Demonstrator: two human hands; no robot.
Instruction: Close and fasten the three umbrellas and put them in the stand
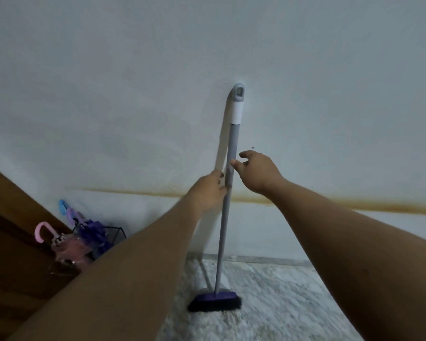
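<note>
**Umbrellas in the stand, both hands at a broom**

I see the black wire stand [113,236] low on the left, in the corner where the wall [133,94] meets a brown wooden door [15,242]. It holds three folded umbrellas. The pink umbrella [70,248] leans out nearest the door with its hooked handle up. The purple umbrella [92,233] sits bunched in the middle of the stand. Of the blue umbrella [63,206] I can make out only its curved handle, poking up behind the others. I cannot tell whether their straps are fastened.

My hands are well apart from the stand, at a broom [225,217] that leans on the wall, its dark brush head resting on the pale marbled floor [293,291]. My left hand [210,190] has its fingers curled round the grey pole about midway up; it is blurred. My right hand [255,172] is just beside the pole, a little higher, fingers loosely bent and spread, thumb tip touching the pole, gripping nothing.

A brownish stain runs across the wall behind my hands.
</note>
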